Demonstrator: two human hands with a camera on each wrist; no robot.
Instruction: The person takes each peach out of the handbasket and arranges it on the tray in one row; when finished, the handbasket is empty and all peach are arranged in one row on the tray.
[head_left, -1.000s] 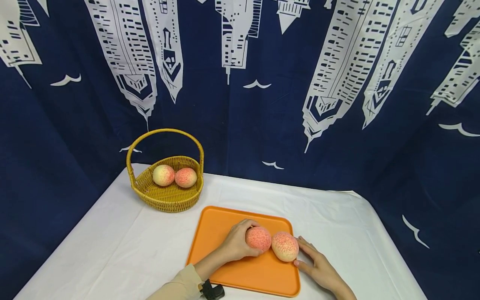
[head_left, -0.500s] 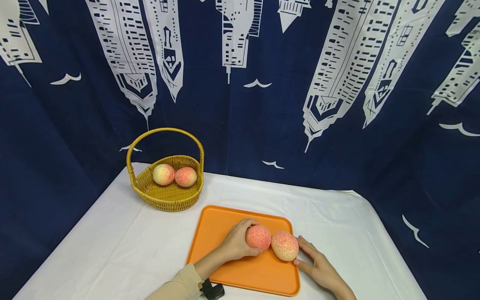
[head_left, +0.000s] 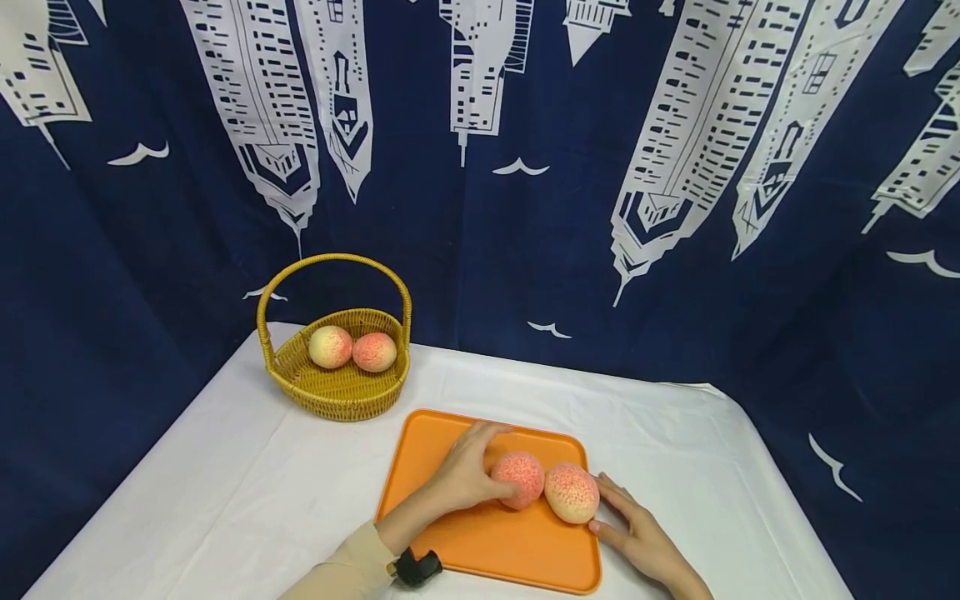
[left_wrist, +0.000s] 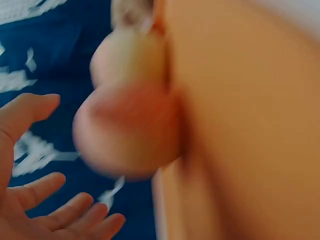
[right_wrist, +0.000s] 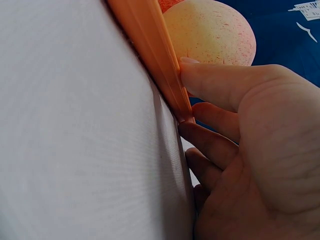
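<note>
Two peaches touch, side by side, on an orange tray [head_left: 517, 546]: a pinkish left peach [head_left: 522, 478] and a paler-bottomed right peach [head_left: 573, 495]. My left hand [head_left: 459, 477] is spread beside the left peach, its thumb overlapping the fruit in the head view. In the left wrist view a gap shows between the left hand [left_wrist: 55, 212] and the blurred nearer peach [left_wrist: 127, 135]. At the tray's right edge lies my right hand [head_left: 643, 540], close to the right peach. The right wrist view has its thumb [right_wrist: 215, 82] against the tray rim [right_wrist: 155, 50], other fingers loosely bent below.
A wicker basket [head_left: 341, 408] with a tall handle stands at the back left of the white-covered table [head_left: 225, 500]. Inside it sit a yellowish peach [head_left: 330, 347] and a pinker peach [head_left: 375, 352]. A dark blue printed curtain [head_left: 450, 250] hangs behind the table.
My left hand has let go of the left peach; its fingers have spread and lifted away toward the back left. The right hand and both peaches stay about where they were.
</note>
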